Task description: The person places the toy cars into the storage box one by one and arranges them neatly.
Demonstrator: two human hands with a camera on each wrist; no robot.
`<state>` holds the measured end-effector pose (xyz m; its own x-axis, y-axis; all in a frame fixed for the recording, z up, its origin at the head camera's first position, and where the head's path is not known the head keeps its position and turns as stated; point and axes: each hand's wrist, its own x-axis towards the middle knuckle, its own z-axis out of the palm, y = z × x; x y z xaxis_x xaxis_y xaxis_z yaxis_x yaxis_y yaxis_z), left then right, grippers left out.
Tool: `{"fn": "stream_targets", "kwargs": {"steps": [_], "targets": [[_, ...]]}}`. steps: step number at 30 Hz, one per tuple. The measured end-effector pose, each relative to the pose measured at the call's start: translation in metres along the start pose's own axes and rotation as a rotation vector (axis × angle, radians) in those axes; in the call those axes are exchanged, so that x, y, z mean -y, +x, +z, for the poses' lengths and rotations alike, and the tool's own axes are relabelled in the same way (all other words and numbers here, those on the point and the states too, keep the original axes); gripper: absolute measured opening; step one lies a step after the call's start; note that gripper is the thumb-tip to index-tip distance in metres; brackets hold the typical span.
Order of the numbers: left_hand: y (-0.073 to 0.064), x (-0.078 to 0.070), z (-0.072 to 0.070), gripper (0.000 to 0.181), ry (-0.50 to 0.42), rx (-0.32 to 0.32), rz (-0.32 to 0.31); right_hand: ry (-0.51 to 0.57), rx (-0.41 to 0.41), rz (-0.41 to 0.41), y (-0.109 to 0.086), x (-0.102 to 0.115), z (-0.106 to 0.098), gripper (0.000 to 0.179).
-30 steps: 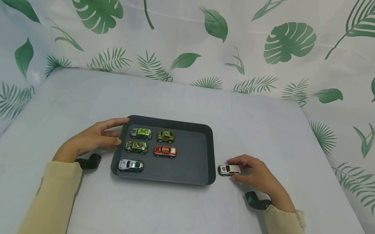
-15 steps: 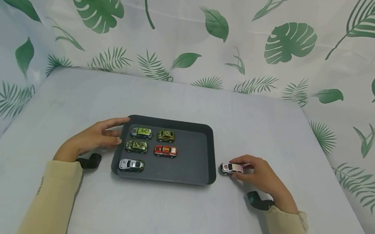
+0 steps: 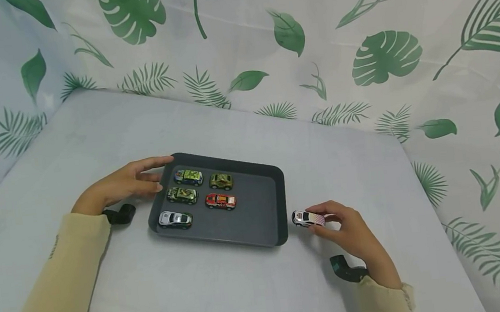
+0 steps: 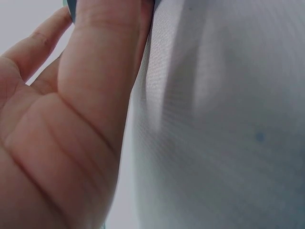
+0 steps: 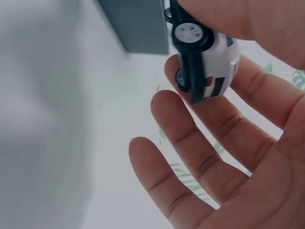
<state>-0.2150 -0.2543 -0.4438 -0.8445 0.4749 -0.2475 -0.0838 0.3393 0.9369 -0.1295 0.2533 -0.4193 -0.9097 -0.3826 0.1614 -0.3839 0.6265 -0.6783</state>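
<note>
In the head view my right hand pinches a white toy car with a pinkish pattern toward its rear. The car is held just above the table, beside the right end of a dark grey tray. Its wheels and rear show between thumb and fingers in the right wrist view. My left hand rests at the tray's left edge, its index finger and thumb touching the rim. In the left wrist view the palm and thumb of the left hand fill the left side.
Several toy cars stand in the tray's left and middle: a yellow-green one, two camouflage ones, a red one and a silver one. A white cloth covers the table. A leaf-print curtain hangs behind.
My right hand has lifted the white car off the table, shifting it slightly right and then up. My left hand and the tray have stayed in place.
</note>
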Motion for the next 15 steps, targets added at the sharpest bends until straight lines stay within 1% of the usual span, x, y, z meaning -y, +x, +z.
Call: {"fn": "stream_targets", "kwargs": {"steps": [5, 15], "targets": [[0.000, 0.001, 0.000, 0.082, -0.004, 0.002, 0.001, 0.029, -0.010, -0.052, 0.004, 0.005, 0.004, 0.034], [0.000, 0.000, -0.001, 0.083, 0.018, 0.006, 0.009, 0.034, -0.006, -0.106, 0.014, 0.011, 0.013, 0.034]]}}
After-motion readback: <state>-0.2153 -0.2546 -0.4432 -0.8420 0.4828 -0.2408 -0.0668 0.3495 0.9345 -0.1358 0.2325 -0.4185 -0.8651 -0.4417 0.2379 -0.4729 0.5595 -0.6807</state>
